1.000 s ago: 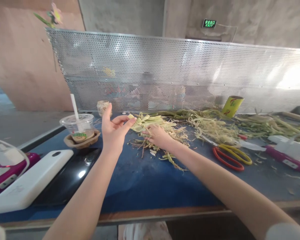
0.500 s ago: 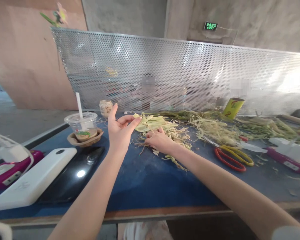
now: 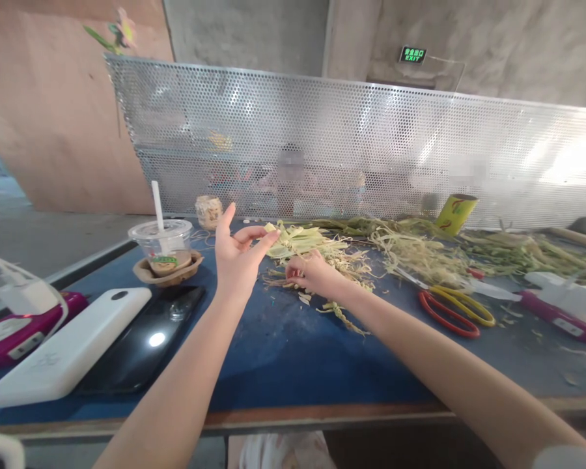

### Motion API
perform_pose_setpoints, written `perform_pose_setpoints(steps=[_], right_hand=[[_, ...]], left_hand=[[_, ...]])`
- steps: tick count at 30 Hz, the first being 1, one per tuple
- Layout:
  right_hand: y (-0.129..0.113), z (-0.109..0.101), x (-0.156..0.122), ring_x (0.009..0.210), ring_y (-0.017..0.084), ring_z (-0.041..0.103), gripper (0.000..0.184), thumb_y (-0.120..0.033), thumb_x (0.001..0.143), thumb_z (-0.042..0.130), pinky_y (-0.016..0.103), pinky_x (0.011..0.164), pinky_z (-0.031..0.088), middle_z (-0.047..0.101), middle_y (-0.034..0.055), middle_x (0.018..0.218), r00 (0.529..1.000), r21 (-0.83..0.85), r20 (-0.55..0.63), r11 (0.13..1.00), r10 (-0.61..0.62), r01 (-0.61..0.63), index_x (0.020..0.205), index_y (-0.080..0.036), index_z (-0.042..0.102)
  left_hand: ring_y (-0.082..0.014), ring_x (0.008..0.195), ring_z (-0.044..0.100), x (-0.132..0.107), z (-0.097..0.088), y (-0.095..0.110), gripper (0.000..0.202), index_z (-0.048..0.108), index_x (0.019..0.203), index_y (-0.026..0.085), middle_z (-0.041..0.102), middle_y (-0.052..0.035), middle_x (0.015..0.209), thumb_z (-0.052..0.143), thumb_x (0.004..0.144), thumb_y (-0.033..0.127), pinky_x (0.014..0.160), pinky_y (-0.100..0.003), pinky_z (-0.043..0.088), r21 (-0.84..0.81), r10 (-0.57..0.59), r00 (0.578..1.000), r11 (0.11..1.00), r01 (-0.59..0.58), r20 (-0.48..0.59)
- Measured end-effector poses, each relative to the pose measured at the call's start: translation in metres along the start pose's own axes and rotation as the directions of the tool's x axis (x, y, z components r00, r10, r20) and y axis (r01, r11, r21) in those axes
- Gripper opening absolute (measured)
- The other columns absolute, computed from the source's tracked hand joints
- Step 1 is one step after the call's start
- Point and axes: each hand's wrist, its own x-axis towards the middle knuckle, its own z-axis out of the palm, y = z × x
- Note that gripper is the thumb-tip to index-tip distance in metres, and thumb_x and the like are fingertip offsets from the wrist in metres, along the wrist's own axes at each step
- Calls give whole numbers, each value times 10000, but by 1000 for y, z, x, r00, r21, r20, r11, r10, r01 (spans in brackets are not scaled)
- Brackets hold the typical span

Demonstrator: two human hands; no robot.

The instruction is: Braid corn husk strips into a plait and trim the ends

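Observation:
My left hand (image 3: 237, 255) is raised above the blue table (image 3: 283, 339), palm up, fingers spread and curled loosely, holding nothing. My right hand (image 3: 310, 275) rests on a heap of pale dried leaf strips (image 3: 317, 251), its fingers curled and pinched on some of the strips. Loose bits of strip lie on the table just in front of that hand.
At left stand a plastic cup with a straw (image 3: 165, 251), a white power bank (image 3: 68, 348), a black phone (image 3: 146, 339) and a magenta device (image 3: 17, 329). Red-and-yellow scissors (image 3: 454, 309), more leaf strips (image 3: 469, 251) and a yellow-green roll (image 3: 453, 213) lie right. A perforated metal screen (image 3: 371, 156) backs the table.
My right hand has gone from lying flat on the strips to curling its fingers into a pinch on them. The left hand has stayed raised and open.

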Motion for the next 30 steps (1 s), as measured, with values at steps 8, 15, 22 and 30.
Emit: perform_pose_setpoints(steps=[8, 15, 22, 30], right_hand=[[0, 0, -1, 906, 170, 558, 214, -110, 810, 485, 332, 821, 268, 678, 26, 916, 1000, -16, 15, 1000, -7, 7, 903, -212, 648], [-7, 6, 0, 919, 225, 539, 179, -291, 813, 530, 408, 828, 262, 647, 65, 933, 999, -118, 25, 993, -24, 26, 891, -193, 658], [-16, 15, 9, 944, 250, 524, 172, -221, 823, 493, 467, 890, 235, 640, 98, 904, 999, -153, 6, 987, -40, 41, 810, -155, 652], [-18, 13, 12, 822, 207, 573, 195, -152, 816, 470, 455, 895, 277, 662, 62, 742, 997, 58, -73, 998, 39, -35, 725, -169, 641]], left_hand=[[-128, 683, 605, 1, -2, -2, 929, 285, 1332, 113, 630, 47, 616, 769, 542, 161, 899, -389, 435, 63, 19, 1000, 998, -20, 16], [-146, 720, 614, 3, -4, -7, 903, 307, 1320, 150, 624, 46, 632, 771, 546, 187, 920, -418, 415, 99, 23, 1000, 995, -25, 20], [-137, 690, 611, 2, -3, -6, 909, 315, 1298, 136, 635, 49, 620, 782, 518, 170, 866, -375, 455, 56, 26, 999, 998, -27, 21], [-145, 722, 632, 1, -3, -4, 860, 325, 1287, 158, 633, 55, 626, 768, 550, 181, 896, -376, 451, 61, 38, 999, 997, -40, 35]])
